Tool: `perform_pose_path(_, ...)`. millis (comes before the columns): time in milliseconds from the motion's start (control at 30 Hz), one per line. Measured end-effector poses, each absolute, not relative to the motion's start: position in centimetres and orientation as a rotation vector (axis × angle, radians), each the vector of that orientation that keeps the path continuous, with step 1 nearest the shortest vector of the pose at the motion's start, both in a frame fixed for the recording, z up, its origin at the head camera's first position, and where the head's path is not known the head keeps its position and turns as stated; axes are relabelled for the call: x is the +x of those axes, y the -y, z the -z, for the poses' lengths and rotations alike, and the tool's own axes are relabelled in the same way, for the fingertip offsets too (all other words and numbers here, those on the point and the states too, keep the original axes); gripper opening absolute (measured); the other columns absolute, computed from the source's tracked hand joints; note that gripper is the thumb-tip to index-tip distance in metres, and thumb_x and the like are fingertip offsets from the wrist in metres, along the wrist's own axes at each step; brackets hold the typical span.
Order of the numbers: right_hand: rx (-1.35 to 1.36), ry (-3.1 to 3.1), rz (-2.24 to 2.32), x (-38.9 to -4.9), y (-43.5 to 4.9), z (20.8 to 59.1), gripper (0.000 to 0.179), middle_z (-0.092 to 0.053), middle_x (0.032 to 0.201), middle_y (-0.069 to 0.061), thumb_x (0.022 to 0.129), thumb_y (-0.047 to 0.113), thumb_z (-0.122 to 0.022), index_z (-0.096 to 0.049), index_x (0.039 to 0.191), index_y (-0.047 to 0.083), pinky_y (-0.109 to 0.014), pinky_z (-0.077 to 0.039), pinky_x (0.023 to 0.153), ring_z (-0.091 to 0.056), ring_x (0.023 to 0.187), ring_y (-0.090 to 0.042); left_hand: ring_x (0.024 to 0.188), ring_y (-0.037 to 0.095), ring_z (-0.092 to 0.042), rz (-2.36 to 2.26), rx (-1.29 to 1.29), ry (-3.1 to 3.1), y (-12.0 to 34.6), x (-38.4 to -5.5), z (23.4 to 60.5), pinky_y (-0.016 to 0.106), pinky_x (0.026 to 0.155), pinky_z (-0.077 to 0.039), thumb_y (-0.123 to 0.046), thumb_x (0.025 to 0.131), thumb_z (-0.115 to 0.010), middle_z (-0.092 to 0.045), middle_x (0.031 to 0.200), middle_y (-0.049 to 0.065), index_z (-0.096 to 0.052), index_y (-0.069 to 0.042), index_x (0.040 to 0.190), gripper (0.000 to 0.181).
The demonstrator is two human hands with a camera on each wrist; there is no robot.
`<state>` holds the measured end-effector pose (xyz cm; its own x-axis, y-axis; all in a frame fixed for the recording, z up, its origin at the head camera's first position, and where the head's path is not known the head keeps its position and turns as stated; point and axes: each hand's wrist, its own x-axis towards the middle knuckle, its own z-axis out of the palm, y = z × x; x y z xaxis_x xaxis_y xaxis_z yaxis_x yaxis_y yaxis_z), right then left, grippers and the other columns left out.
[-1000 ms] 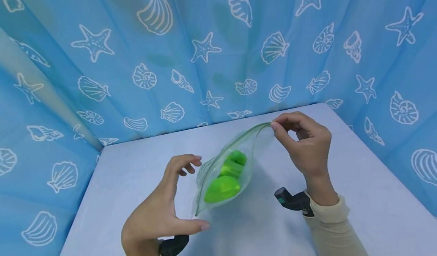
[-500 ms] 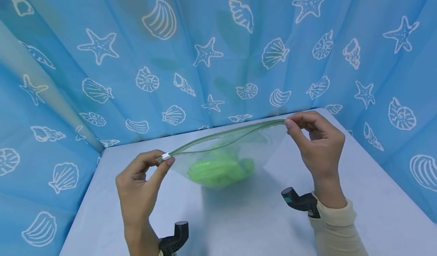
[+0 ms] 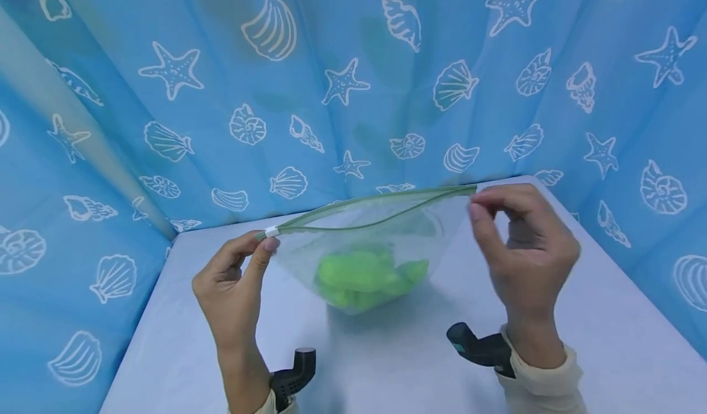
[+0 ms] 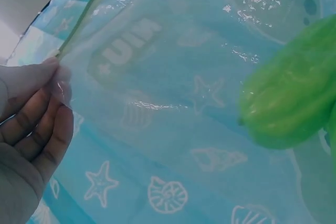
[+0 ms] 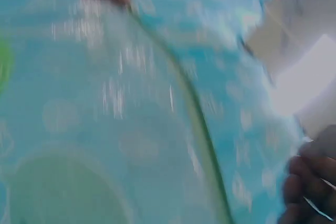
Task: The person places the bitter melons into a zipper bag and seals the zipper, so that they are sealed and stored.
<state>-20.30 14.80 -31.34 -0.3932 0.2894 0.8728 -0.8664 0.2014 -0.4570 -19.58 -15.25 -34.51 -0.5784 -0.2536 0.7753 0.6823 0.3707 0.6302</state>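
Note:
A clear slider zip bag (image 3: 381, 230) with a green zip strip (image 3: 353, 205) hangs over the white table, its mouth partly parted. Several bright green, vegetable-shaped things (image 3: 359, 276) lie in its bottom; one, ridged like a gourd (image 4: 289, 90), shows in the left wrist view. My left hand (image 3: 232, 291) pinches the bag's left corner at the white slider (image 3: 272, 232). My right hand (image 3: 525, 248) is right beside the opposite corner, its fingers loosely bent. In the blurred right wrist view, the right-hand fingers (image 5: 310, 187) appear apart from the zip strip.
A white table (image 3: 420, 365) lies below, with a blue curtain (image 3: 309, 95) printed with shells and starfish around it. Each wrist wears a black camera mount, on the left wrist (image 3: 295, 374) and the right wrist (image 3: 480, 346).
My left hand has moved from open beside the bag to pinching its slider corner. The bag has been stretched wide and level; my right hand has moved right and its fingers have left the corner.

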Motion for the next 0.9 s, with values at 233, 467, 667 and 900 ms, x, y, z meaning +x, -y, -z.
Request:
perform_pose_path(233,1.239,1.889,-0.945,-20.8,-9.7,27.6,0.024,-0.068,0.106,-0.004,0.093,0.02,-0.072,-0.073,0.111,0.004,-0.034,-0.044,0.092,-0.059,0.102,-0.02,0.082,0.013,-0.071,1.328,-0.384,1.761,14.8,-19.4,34.4,0.031,0.091,-0.053,0.014,0.083,-0.072,-0.073,0.085,0.016,-0.074,0.008,0.099,0.017)
perform_pose_path(467,1.325,2.048,-0.552,-23.0,-4.8,26.3,0.022,-0.067,0.107,0.0,0.093,0.027,-0.072,-0.075,0.11,0.012,-0.039,-0.037,0.085,-0.055,0.108,-0.019,0.084,0.016,-0.07,1.361,-0.428,1.748,14.4,-19.5,34.4,0.033,0.092,-0.053,0.015,0.087,-0.067,-0.073,0.086,0.013,-0.073,0.008,0.104,0.02)
perform_pose_path(667,1.345,2.129,-0.461,-23.9,-3.6,26.1,0.013,-0.07,0.099,0.008,0.095,0.027,-0.07,-0.078,0.101,0.018,-0.039,-0.036,0.087,-0.057,0.103,-0.015,0.083,0.016,-0.07,1.385,-0.46,1.712,14.1,-19.6,34.4,0.033,0.09,-0.053,0.016,0.086,-0.067,-0.073,0.087,0.019,-0.073,0.009,0.103,0.019)
perform_pose_path(900,1.386,2.058,-0.514,-24.3,-4.3,25.9,0.011,-0.07,0.095,0.009,0.094,0.027,-0.073,-0.079,0.097,0.019,-0.046,-0.034,0.093,-0.058,0.1,-0.014,0.083,0.014,-0.07,1.376,-0.457,1.678,13.8,-19.7,34.2,0.035,0.091,-0.053,0.018,0.084,-0.068,-0.073,0.087,0.019,-0.074,0.009,0.101,0.02)
